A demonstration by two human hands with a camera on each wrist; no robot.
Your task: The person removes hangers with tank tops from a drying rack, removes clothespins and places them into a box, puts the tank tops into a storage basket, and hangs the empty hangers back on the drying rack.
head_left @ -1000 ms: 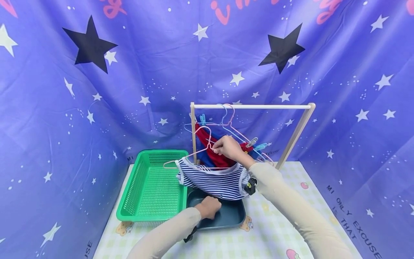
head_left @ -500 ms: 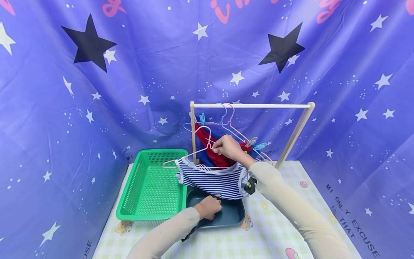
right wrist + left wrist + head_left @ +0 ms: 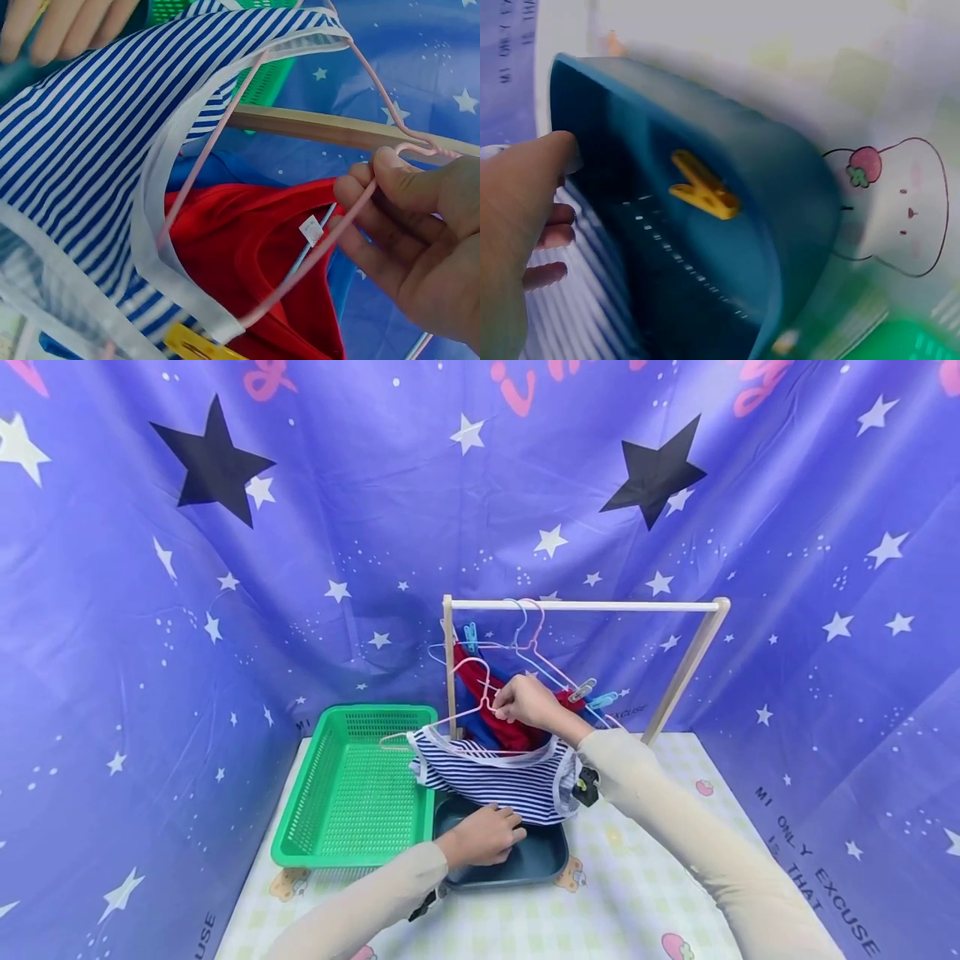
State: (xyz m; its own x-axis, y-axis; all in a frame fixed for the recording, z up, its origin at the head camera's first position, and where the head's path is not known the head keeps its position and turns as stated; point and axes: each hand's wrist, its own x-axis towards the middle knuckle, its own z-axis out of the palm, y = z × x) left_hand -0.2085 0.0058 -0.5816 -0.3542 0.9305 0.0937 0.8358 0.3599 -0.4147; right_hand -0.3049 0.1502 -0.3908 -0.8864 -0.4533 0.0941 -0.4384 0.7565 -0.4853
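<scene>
While the white-barred rack with pale wooden posts (image 3: 637, 607) stands beyond the left hand (image 3: 483, 837) and the right hand (image 3: 528, 703), presumably to bear hung clothes, the green rectangular plastic basket (image 3: 367, 810) sits to their left. Below the right hand and just past the left hangs the blue-and-white striped sleeveless cloth top (image 3: 495, 781), probably held there so both hands can work on it. Behind the right hand hangs a red cloth garment (image 3: 217, 247). The dark teal plastic tray (image 3: 543, 860) lies beneath the left hand, seemingly to keep clips near. Right-hand fingers pinch the pink wire hanger (image 3: 211, 151) beside its hook's base, likely to keep the straps spread. The left hand hovers apart, fingers loosely bent, nothing visible in them. One yellow plastic clothespin (image 3: 716, 199) rests in the tray near that hand; a second yellow clip (image 3: 196, 345) sits at a strap below the right hand, apparently pinning it.
</scene>
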